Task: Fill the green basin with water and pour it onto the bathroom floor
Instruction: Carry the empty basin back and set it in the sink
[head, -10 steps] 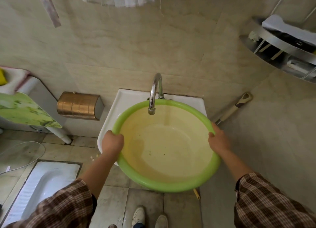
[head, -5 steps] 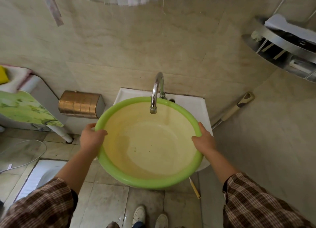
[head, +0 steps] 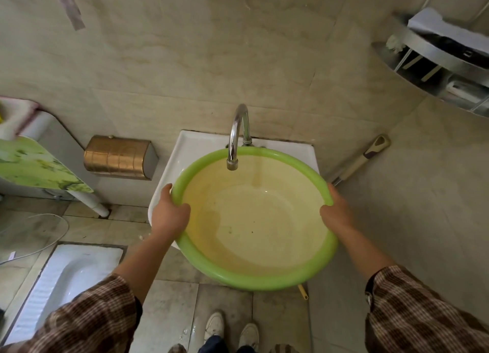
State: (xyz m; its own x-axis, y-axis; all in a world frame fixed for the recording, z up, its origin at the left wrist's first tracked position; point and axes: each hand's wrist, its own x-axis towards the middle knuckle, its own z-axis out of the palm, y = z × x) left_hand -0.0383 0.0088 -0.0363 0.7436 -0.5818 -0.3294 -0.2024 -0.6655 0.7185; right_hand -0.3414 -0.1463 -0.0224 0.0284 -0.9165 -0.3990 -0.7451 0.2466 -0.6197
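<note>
Left hand (head: 169, 215) clamped on the left rim of the round green plastic basin (head: 254, 280), thumb hooked inside, fingers hidden under the lip. Right hand (head: 337, 213) gripping the opposite rim the same way. Basin held between both hands over the white ceramic sink (head: 190, 146), pale yellow interior facing up, tilted slightly toward the person. Curved chrome tap (head: 236, 138) beyond the hands, spout above the basin's far inner edge; no stream visible from it. Brass-coloured metal tissue box (head: 119, 156) on the wall left of the left hand. Grey-handled tool (head: 362, 159) leaning on the wall past the right hand. White squat toilet pan (head: 66, 281) set in the floor below the left forearm.
</note>
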